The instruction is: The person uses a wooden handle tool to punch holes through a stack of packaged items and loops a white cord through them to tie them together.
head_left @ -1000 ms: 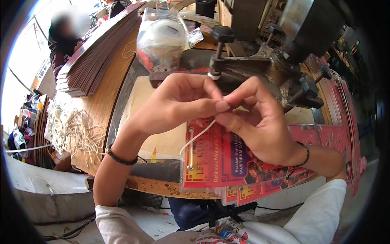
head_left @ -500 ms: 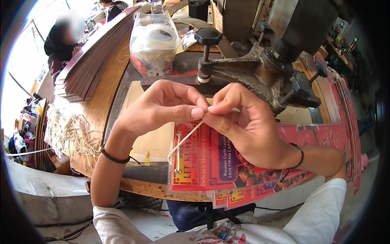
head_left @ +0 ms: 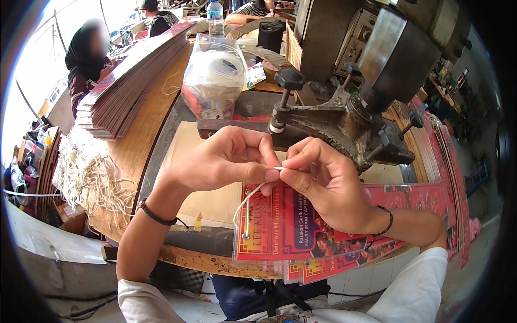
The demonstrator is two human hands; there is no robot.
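Cord (head_left: 240, 207), thin and off-white, attached at the left end of a red printed sheet (head_left: 269, 237) on the near side of the table. One stretch lies flat along that end, down to a metal eyelet (head_left: 245, 236); a loose length bows left, then rises to the fingertips.

Left hand (head_left: 226, 161): thumb and forefinger pinching the cord. Right hand (head_left: 328, 188): likewise, thumb against forefinger, cord between, just beside the left fingertips. Both held above the sheet.

Change from half a second ago: fingertips then nearly met; now a short bit of cord shows across a slight gap. Sheet in much the same place under the hands. View tipped farther, so a clear bottle (head_left: 215, 19) and a striped sleeve (head_left: 253, 9) now show at the far side.

Outward: more red sheets (head_left: 318, 269) under the first, jutting past the near table edge. Pale board (head_left: 210, 199) left of the hands. Dark metal press (head_left: 339, 118) beyond them, far right. Clear plastic bag (head_left: 215, 81) far, left of the press. Left: tangled heap of cords (head_left: 97, 172), tall stack of sheets (head_left: 121, 91) behind it, dark-clad person (head_left: 83, 70) farther off.
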